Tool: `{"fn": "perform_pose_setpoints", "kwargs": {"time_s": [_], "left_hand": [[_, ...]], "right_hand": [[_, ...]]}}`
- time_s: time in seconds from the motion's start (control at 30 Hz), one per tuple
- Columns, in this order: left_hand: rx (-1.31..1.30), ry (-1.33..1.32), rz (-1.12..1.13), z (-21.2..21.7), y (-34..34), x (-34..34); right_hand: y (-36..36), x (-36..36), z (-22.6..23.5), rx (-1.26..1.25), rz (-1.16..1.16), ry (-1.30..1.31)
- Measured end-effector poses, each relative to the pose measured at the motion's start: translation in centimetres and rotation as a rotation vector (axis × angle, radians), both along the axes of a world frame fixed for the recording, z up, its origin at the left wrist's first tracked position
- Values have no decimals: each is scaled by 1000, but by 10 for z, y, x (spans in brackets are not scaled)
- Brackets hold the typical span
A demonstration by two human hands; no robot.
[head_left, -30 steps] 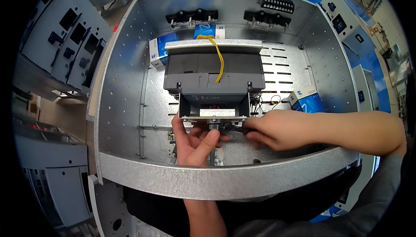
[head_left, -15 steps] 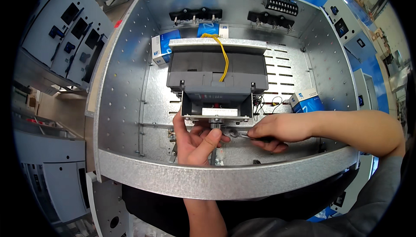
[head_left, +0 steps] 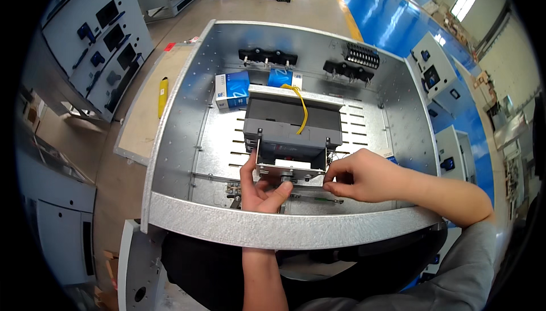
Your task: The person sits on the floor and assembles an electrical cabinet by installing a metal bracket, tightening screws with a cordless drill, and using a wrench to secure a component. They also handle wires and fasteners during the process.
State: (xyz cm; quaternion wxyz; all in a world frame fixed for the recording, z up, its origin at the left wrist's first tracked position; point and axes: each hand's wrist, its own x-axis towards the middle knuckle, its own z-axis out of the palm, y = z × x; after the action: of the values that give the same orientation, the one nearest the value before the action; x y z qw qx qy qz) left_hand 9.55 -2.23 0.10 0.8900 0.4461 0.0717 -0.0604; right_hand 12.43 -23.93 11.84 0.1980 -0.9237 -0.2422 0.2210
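Head view: left grip point(head_left: 263, 196) clamped on the round shaft point(head_left: 286, 179) under the metal bracket point(head_left: 273, 171). Right grip point(head_left: 364, 179) curled just beside the bracket's right end; whether closed on anything, cannot tell.

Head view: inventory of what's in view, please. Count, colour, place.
Metal enclosure: 1, silver-grey, centre
Device block: 1, dark grey, inside enclosure
Bracket: 1, silver, block's near side
Wire bundle: 1, yellow, over block
Cartons: 3, blue and white, two far left, one mostly hidden behind right hand
Mounts: 2, black, far wall
Terminal strip: 1, black, far wall, right
Slim tool-like item: 1, yellow, left of enclosure
Cabinets: several, grey, both sides
Floor: blue and beige areas, background
Left hand: 1, bare, gripping at bracket
Right hand: 1, bare, right of bracket; grip contents unclear
Sleeve: 1, grey, lower right
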Motion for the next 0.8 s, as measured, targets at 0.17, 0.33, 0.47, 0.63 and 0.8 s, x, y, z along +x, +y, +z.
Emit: {"fn": "perform_pose_setpoints", "kwargs": {"time_s": [0.17,0.33,0.47,0.63,0.8], "left_hand": [[-41,-36,12,-5,-6,0],[61,-100,24,-14,-4,1],[55,-76,32,-20,-3,1],[32,-145,19,-30,-6,2],[56,-163,-13,-24,-7,3]], "right_hand": [[2,1,6,-58,695,-980],[14,26,-26,-104,802,-1284],[20,28,-43,-59,767,-1367],[24,31,-40,12,843,-1377],[22,31,-38,-7,866,-1470]]}}
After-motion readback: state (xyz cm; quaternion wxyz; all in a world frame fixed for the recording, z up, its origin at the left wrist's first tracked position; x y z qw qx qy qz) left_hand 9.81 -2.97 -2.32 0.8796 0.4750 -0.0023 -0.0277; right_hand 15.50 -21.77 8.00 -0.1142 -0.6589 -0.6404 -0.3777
